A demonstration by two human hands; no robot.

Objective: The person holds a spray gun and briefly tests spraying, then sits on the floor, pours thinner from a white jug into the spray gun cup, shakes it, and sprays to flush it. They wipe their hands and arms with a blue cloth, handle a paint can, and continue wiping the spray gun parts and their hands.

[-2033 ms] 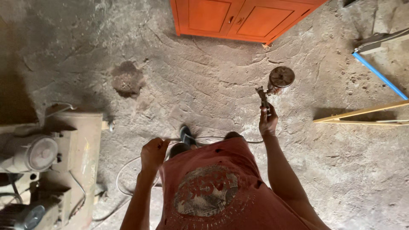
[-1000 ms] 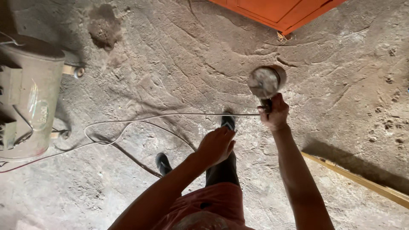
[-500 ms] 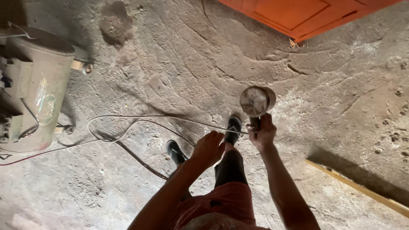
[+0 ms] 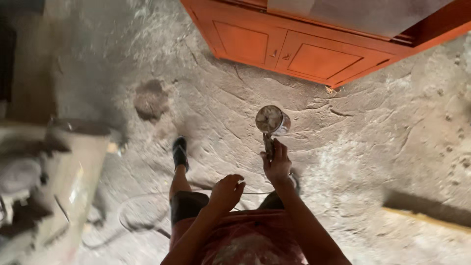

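Spray gun [image 4: 271, 125]: held out in front at arm's length, metal cup uppermost so its contents stay in, above the dusty floor [image 4: 373, 142].
Right hand [image 4: 277, 164]: wrapped tight round the gun's handle.
Left hand [image 4: 226, 191]: loosely curled, holding nothing I can see.
Orange cabinet [image 4: 294, 49]: just ahead.
Grey machine [image 4: 44, 181]: off left, hose [image 4: 142, 213] trailing.

One spray gun [image 4: 272, 122], two cabinet doors [image 4: 244, 41].

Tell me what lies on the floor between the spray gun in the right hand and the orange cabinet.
Nothing visible does. The right hand holds the spray gun up, and only bare dusty floor shows between its cup and the orange cabinet. The left hand is nearer the body, holding nothing.
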